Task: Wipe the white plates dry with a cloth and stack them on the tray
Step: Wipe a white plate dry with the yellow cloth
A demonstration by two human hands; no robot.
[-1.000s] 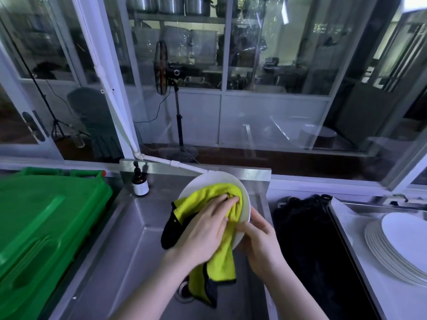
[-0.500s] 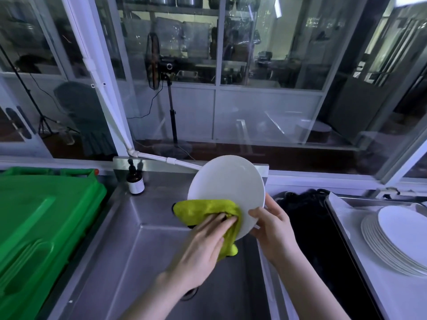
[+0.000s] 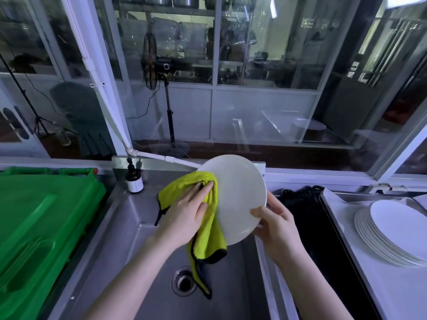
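Crockery like this plate (image 3: 240, 192) we judged stiff, fairly light, slick while wet and quick to chip on steel, so the rim was the place to hold it. Above the sink (image 3: 129, 227) it stood tilted on edge. Our right hand (image 3: 275, 225) pinched its lower rim, thumb on the face, fingers behind. Our left hand (image 3: 187, 213) lay fairly flat on the cloth (image 3: 208, 241), pressing it against the plate. The cloth looked soft and limp, its tail dangling into the sink. Right of the sink the stack (image 3: 392, 232) sat on the tray (image 3: 335, 211), cut off by the frame. Our left thumb and the plate's back were hidden, so we could not tell whether it was dry.
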